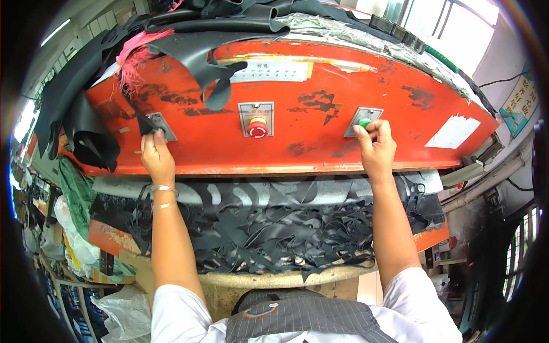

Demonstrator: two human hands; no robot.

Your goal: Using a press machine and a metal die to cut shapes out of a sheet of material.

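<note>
Both my arms reach up to the front panel of a red machine (200, 134). My right hand (377, 146) is closed, its thumb and curled fingers on a green push button (365, 123) set in a metal plate. At the left, my left hand (156, 157) has its fingers drawn together against a similar metal plate (167, 127); whatever they touch there is hidden by the fingertips. Between the hands, a red mushroom-shaped stop button (258, 129) with a yellow collar stands untouched. A bangle circles my left wrist.
Black leather sheets (80, 97) drape over the machine's top left, beside a pink fringe (137, 60). Below the panel, a heap of black leather scraps (274, 234) covers the bed. At the lower left lies a clear plastic bag (126, 314).
</note>
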